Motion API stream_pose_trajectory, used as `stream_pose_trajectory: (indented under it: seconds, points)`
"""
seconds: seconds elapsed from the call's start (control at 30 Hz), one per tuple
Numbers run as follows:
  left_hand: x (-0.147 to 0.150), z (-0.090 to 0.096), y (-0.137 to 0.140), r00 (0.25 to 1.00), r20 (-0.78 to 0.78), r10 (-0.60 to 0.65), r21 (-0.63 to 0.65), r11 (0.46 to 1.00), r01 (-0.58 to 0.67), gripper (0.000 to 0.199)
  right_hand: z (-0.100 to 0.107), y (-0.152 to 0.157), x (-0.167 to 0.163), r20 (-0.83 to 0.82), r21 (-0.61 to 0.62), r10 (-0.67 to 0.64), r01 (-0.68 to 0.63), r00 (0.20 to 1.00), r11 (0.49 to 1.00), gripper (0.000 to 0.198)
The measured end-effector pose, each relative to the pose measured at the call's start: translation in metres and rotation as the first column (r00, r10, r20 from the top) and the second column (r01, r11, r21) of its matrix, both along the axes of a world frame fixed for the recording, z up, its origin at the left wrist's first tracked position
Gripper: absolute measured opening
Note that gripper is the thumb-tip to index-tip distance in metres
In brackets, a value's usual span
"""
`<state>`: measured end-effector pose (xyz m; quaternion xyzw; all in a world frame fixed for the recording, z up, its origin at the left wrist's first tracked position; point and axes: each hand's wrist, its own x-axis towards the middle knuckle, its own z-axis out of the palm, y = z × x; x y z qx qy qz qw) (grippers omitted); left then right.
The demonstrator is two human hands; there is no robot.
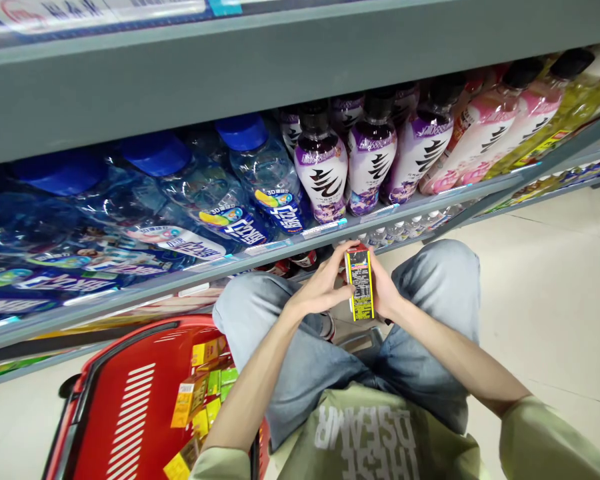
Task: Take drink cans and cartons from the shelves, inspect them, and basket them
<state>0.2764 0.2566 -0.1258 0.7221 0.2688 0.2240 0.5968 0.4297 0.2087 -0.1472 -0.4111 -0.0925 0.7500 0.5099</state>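
A small carton (361, 287) with a red top and a black and yellow printed side stands upright between my hands, above my bent knees. My left hand (325, 285) grips its left side, with the thumb at the near edge. On the opposite side, my right hand (384, 288) is pressed against the carton, its fingers partly hidden behind it. Just beyond both hands runs the front edge of a shelf (260, 252).
A red shopping basket (97, 393) at my left holds several yellow and green cartons (193, 400). Bottles with blue caps (243, 133), purple-labelled bottles (323, 173) and pink bottles (490, 133) line the shelf. A grey shelf beam (280, 73) overhangs them. Pale floor (545, 300) lies at right.
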Motion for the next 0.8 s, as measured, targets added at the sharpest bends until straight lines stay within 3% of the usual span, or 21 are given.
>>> stream_pose_trajectory:
  seconds: [0.47,0.8]
  points:
    - [0.0007,0.0017,0.0028,0.997,-0.077,0.030,0.086,0.996,-0.024,0.067,0.0025,-0.0005,-0.0012,-0.078,-0.060,-0.042,0.038,0.996,0.997,0.057]
    - [0.0005,0.0004,0.0030,0.994,-0.090,0.063,0.062,0.996,-0.057,0.061,0.0073,-0.0003,-0.0034,-0.075,-0.041,-0.054,0.051,0.996,0.998,0.058]
